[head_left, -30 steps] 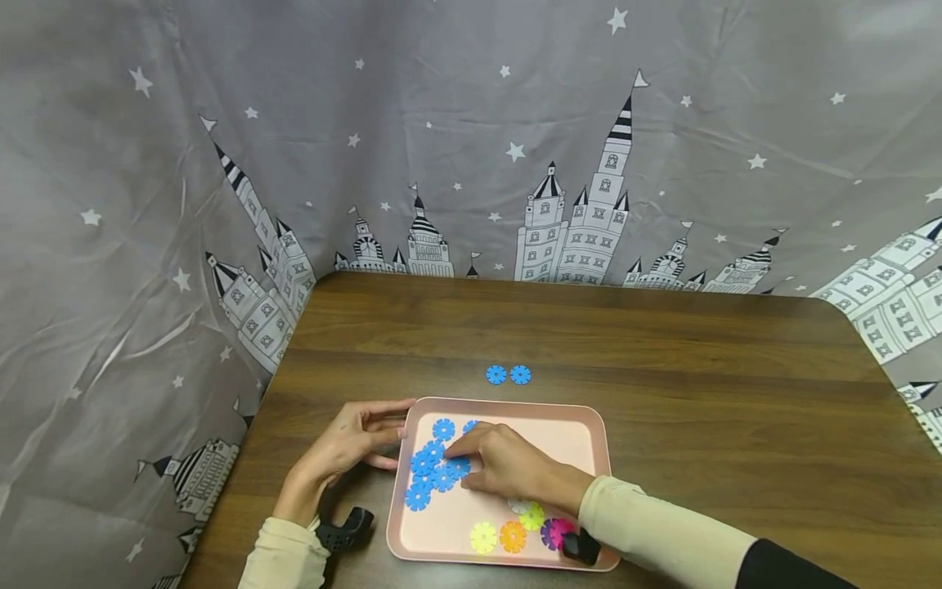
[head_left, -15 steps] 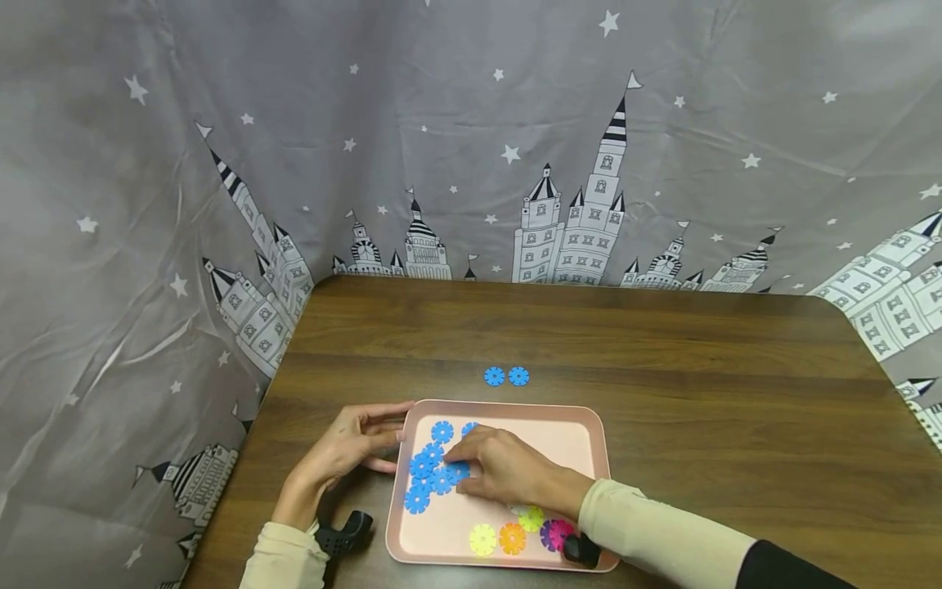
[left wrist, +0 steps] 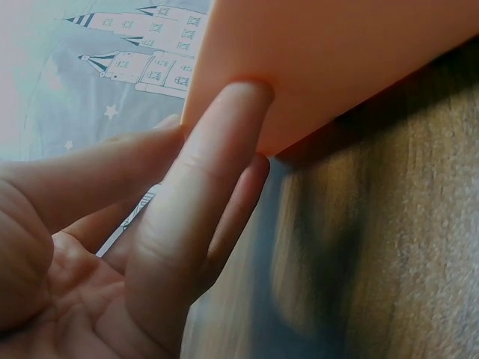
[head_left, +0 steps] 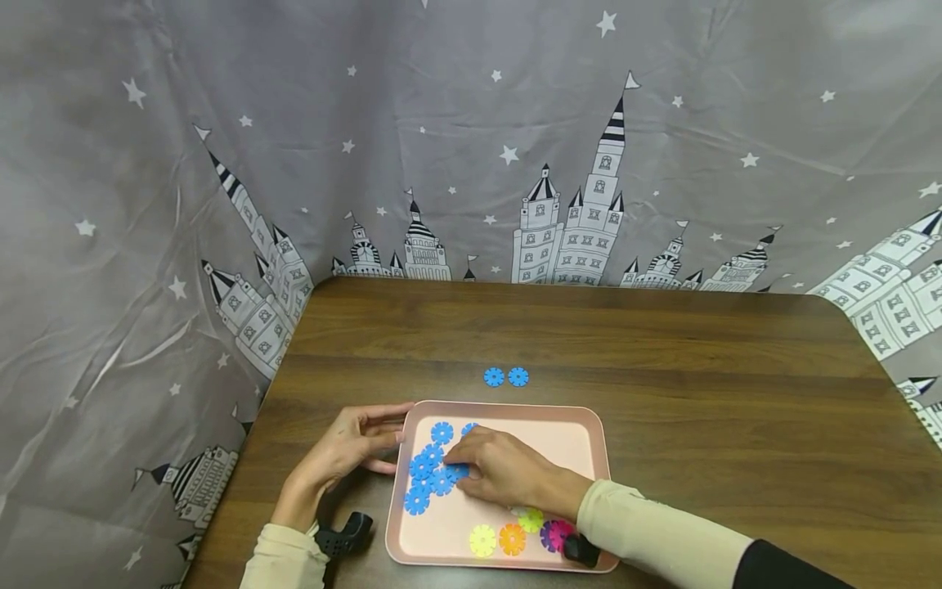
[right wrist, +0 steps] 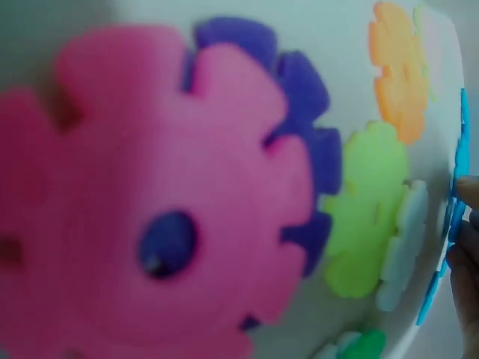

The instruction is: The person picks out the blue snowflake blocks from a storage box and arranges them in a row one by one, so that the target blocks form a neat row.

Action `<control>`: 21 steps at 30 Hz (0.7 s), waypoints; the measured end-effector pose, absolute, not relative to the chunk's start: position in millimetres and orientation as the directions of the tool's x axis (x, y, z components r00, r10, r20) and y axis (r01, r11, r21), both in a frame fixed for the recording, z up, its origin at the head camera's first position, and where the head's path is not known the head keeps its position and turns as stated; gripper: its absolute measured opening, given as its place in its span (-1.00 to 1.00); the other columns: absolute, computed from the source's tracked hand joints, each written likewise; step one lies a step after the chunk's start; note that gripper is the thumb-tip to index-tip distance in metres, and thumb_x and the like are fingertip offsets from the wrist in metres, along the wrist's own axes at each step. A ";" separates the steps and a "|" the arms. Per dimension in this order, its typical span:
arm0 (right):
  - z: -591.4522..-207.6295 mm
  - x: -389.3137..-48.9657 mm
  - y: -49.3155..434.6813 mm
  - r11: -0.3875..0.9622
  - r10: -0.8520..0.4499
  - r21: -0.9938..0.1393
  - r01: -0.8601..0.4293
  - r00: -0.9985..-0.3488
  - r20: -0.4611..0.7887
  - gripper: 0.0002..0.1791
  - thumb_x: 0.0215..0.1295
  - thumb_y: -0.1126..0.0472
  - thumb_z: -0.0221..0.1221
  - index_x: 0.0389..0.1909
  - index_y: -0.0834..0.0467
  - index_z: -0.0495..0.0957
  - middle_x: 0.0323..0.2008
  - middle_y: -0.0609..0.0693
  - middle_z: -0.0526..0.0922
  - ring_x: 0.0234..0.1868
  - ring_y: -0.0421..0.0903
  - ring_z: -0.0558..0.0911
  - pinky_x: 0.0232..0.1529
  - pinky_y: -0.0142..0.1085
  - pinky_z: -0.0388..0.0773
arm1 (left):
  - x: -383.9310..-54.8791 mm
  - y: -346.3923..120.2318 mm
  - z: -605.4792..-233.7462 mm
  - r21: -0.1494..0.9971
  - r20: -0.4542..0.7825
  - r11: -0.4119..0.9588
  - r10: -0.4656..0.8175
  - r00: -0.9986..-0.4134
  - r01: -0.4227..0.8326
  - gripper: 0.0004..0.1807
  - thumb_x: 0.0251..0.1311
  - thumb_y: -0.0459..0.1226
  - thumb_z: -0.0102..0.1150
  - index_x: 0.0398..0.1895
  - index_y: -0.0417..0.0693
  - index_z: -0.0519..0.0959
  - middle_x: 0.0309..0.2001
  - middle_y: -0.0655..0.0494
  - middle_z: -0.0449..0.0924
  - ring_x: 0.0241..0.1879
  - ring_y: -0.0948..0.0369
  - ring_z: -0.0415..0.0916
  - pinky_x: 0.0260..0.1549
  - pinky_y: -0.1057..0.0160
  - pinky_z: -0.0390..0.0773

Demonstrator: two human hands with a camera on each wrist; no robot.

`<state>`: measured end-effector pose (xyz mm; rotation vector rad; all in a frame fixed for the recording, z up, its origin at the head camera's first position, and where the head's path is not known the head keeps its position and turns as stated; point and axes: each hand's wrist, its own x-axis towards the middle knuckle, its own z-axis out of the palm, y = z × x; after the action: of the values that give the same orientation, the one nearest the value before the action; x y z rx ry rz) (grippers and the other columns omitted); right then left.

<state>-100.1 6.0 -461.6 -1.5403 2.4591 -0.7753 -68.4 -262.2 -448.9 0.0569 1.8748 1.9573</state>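
Beside the left end of a pink tray (head_left: 508,564), my left hand (head_left: 346,442) has its fingers stretched out. In the left wrist view a fingertip (left wrist: 251,93) presses the tray's outer wall (left wrist: 337,60). My right hand (head_left: 508,470) reaches over the tray, its thumb and index finger pinching a blue notched building disc (head_left: 458,472) at the edge of a blue pile (head_left: 423,466). Whether that disc is lifted, I cannot tell. Only part of the right fingers (right wrist: 471,191) shows in the right wrist view, against blue discs (right wrist: 459,149).
Along the tray's near side lie a pale yellow disc (head_left: 482,541), an orange disc (head_left: 512,539), a yellow-green disc (head_left: 531,519) and a pink disc (right wrist: 112,187) over a purple disc (right wrist: 303,90). Two blue discs (head_left: 494,377) sit side by side on the wooden table (head_left: 699,384) beyond the tray.
The head view has shifted slightly. Early on, the right thumb edged a little left along the blue disc; otherwise both hands stay in place.
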 end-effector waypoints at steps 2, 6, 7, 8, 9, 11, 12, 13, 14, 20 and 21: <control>-458.8 -100.8 7.2 0.344 -0.869 -0.502 -0.794 -0.472 0.151 -0.68 0.23 0.21 0.31 0.01 0.15 0.68 -0.04 -0.10 0.70 0.06 -0.24 0.57 0.22 -0.50 0.45 | -68.3 -262.3 -449.0 0.963 -0.257 0.005 0.330 -0.908 -0.271 -0.42 0.30 -0.53 0.09 0.36 -0.55 0.20 0.17 -0.58 0.37 0.06 -0.24 0.52 -0.24 -0.06 0.72; -451.2 -104.3 11.0 0.340 -0.854 -0.536 -0.773 -0.492 0.168 -0.67 0.23 0.22 0.33 0.02 0.16 0.67 -0.03 -0.08 0.70 0.06 -0.24 0.58 0.20 -0.50 0.48 | -67.9 -262.6 -449.3 0.965 -0.248 0.000 0.331 -0.910 -0.263 -0.42 0.30 -0.52 0.09 0.36 -0.54 0.20 0.18 -0.58 0.35 0.06 -0.22 0.52 -0.23 -0.07 0.72; -449.3 -105.5 12.1 0.339 -0.849 -0.544 -0.768 -0.498 0.175 -0.66 0.23 0.22 0.34 0.03 0.16 0.67 -0.03 -0.08 0.70 0.05 -0.24 0.58 0.18 -0.50 0.49 | -67.9 -262.7 -449.2 0.965 -0.247 -0.001 0.330 -0.911 -0.261 -0.42 0.30 -0.52 0.09 0.36 -0.54 0.21 0.18 -0.58 0.35 0.06 -0.22 0.52 -0.23 -0.07 0.72; -447.7 -106.8 13.6 0.336 -0.844 -0.551 -0.764 -0.504 0.183 -0.66 0.22 0.23 0.34 0.03 0.17 0.67 -0.04 -0.08 0.70 0.05 -0.25 0.58 0.16 -0.49 0.51 | -67.8 -262.8 -449.1 0.965 -0.247 -0.001 0.328 -0.912 -0.261 -0.42 0.30 -0.52 0.10 0.36 -0.54 0.21 0.18 -0.58 0.35 0.05 -0.21 0.53 -0.23 -0.07 0.72; -445.5 -107.8 15.1 0.333 -0.838 -0.561 -0.758 -0.510 0.192 -0.66 0.22 0.23 0.35 0.02 0.18 0.67 -0.04 -0.08 0.70 0.04 -0.24 0.58 0.15 -0.48 0.53 | -67.7 -262.9 -448.9 0.965 -0.248 0.000 0.327 -0.912 -0.262 -0.42 0.30 -0.52 0.10 0.36 -0.53 0.21 0.18 -0.58 0.35 0.05 -0.21 0.53 -0.23 -0.07 0.72; -441.8 -110.6 18.2 0.334 -0.824 -0.581 -0.743 -0.529 0.202 -0.66 0.21 0.25 0.36 0.02 0.18 0.67 -0.04 -0.07 0.70 0.04 -0.22 0.59 0.13 -0.45 0.56 | -67.6 -263.1 -448.2 0.964 -0.252 0.006 0.324 -0.912 -0.264 -0.41 0.30 -0.52 0.10 0.36 -0.53 0.21 0.19 -0.57 0.35 0.05 -0.20 0.53 -0.23 -0.06 0.72; -440.1 -112.3 19.6 0.336 -0.819 -0.583 -0.740 -0.535 0.207 -0.65 0.21 0.25 0.36 0.03 0.19 0.67 -0.03 -0.07 0.69 0.05 -0.21 0.58 0.13 -0.43 0.56 | -67.5 -263.1 -447.9 0.964 -0.255 0.009 0.321 -0.912 -0.266 -0.41 0.30 -0.52 0.10 0.36 -0.53 0.21 0.19 -0.56 0.36 0.05 -0.19 0.54 -0.23 -0.06 0.72; -438.1 -114.2 21.0 0.337 -0.811 -0.587 -0.736 -0.543 0.215 -0.65 0.19 0.26 0.37 0.02 0.20 0.67 -0.03 -0.06 0.69 0.05 -0.20 0.59 0.13 -0.41 0.57 | -67.5 -263.1 -447.6 0.963 -0.258 0.012 0.319 -0.912 -0.268 -0.41 0.30 -0.51 0.10 0.36 -0.52 0.21 0.19 -0.56 0.36 0.04 -0.18 0.55 -0.23 -0.06 0.72; -436.0 -116.4 22.3 0.337 -0.803 -0.590 -0.734 -0.551 0.227 -0.65 0.18 0.27 0.38 0.01 0.21 0.67 -0.04 -0.04 0.70 0.04 -0.17 0.60 0.12 -0.38 0.59 | -67.4 -263.1 -447.4 0.963 -0.261 0.015 0.317 -0.912 -0.270 -0.42 0.31 -0.51 0.10 0.37 -0.52 0.21 0.19 -0.56 0.37 0.03 -0.17 0.55 -0.23 -0.06 0.72; -427.2 -133.4 29.0 0.338 -0.745 -0.569 -0.750 -0.582 0.324 -0.65 0.10 0.31 0.42 -0.05 0.26 0.69 -0.09 0.04 0.73 0.01 -0.05 0.64 0.13 -0.20 0.62 | -67.3 -262.4 -447.2 0.960 -0.273 0.022 0.311 -0.910 -0.280 -0.42 0.32 -0.51 0.09 0.37 -0.52 0.21 0.18 -0.55 0.38 0.03 -0.13 0.56 -0.23 -0.05 0.72; -426.6 -136.4 30.2 0.342 -0.737 -0.569 -0.748 -0.589 0.332 -0.65 0.10 0.32 0.42 -0.05 0.27 0.69 -0.08 0.05 0.73 0.00 -0.04 0.64 0.12 -0.18 0.63 | -67.3 -262.2 -447.2 0.960 -0.273 0.022 0.310 -0.911 -0.280 -0.42 0.32 -0.51 0.09 0.37 -0.52 0.21 0.18 -0.55 0.38 0.03 -0.13 0.56 -0.23 -0.06 0.73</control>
<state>-136.4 30.2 -426.6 -1.4304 2.5861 -1.1111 -67.3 -262.2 -447.2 0.0304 1.8975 1.9435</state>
